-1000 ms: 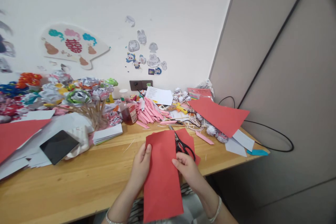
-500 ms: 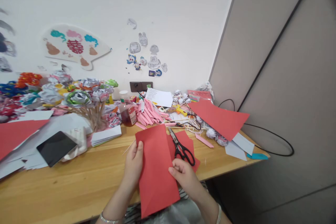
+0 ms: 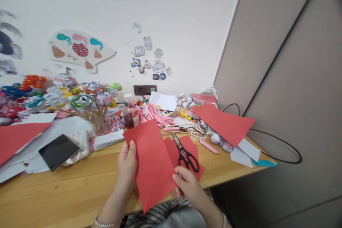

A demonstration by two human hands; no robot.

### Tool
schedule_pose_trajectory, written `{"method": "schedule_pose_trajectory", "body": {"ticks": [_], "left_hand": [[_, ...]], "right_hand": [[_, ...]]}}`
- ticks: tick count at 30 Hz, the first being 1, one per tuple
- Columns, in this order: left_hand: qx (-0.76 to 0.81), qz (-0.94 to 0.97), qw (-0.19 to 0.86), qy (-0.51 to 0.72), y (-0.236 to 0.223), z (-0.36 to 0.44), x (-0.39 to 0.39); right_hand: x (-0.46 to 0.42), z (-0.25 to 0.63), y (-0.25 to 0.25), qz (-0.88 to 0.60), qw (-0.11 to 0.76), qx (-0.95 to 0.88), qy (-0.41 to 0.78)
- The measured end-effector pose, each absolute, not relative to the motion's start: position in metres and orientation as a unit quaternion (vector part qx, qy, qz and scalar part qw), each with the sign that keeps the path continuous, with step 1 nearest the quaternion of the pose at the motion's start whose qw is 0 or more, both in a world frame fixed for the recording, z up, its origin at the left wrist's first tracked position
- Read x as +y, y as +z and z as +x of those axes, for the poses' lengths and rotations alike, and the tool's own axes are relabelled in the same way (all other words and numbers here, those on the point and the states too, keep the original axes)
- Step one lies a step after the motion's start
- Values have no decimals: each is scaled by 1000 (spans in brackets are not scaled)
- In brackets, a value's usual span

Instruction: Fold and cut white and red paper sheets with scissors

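Note:
A sheet of red paper [image 3: 152, 167] is held up in front of me over the table's front edge. My left hand [image 3: 127, 160] grips its left edge, thumb on the front face and the other fingers behind. At the lower right edge, my right hand [image 3: 184, 181] pinches the sheet between thumb and fingers. Just right of the sheet, black-handled scissors [image 3: 184, 153] lie with blades together on more red paper pieces [image 3: 196, 144]. The held sheet partly covers those pieces.
Paper flowers [image 3: 82, 100], a black tablet-like slab [image 3: 58, 151] and white paper fill the left. Behind stand a bottle of dark liquid [image 3: 129, 112] and pink paper strips [image 3: 153, 114]. A yellow glue gun [image 3: 185, 114] and large red sheet [image 3: 224, 121] lie right, near a grey partition [image 3: 288, 78].
The red sheet has tilted, its top swinging left and its lower end rising slightly. My left hand has moved left with it; my right hand still pinches the right edge, slightly lower.

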State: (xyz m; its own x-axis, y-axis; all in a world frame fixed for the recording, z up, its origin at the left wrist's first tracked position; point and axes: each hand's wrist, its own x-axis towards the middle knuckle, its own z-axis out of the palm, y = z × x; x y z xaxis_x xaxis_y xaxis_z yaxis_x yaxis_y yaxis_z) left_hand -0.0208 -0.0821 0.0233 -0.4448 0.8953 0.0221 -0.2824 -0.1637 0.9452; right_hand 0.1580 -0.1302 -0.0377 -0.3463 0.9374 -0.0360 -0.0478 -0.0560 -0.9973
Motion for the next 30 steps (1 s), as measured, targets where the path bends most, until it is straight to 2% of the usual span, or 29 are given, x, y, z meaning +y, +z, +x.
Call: {"method": "schedule_pose_trajectory", "body": {"ticks": [5,10,13,17,19,22,24,30], "left_hand": [[396,238,571,678,28,-16,-97],[295,242,746,546,12,-4,-119],[261,264,776,510,9,1,-128],[268,319,724,549,10,-2,-127],[298,366,653,592,8,-5,-121],[357,427,525,644,3,-6,-113],[386,443,482,650,0,-5,-109],[405,447,472,642,-5,-5,-108]], "right_hand": [[-129,153,-33,-388,440,-522,619],[-126,147,-29,-365,465,-493,638],[-124,144,-30,-364,437,-527,631],[-124,147,-26,-442,444,-610,486],[-128,148,-19,-463,463,-645,394],[-135,147,-5,-420,463,-713,318],[-139,143,2,-405,447,-747,280],[-138,138,5,-442,427,-742,267]]}}
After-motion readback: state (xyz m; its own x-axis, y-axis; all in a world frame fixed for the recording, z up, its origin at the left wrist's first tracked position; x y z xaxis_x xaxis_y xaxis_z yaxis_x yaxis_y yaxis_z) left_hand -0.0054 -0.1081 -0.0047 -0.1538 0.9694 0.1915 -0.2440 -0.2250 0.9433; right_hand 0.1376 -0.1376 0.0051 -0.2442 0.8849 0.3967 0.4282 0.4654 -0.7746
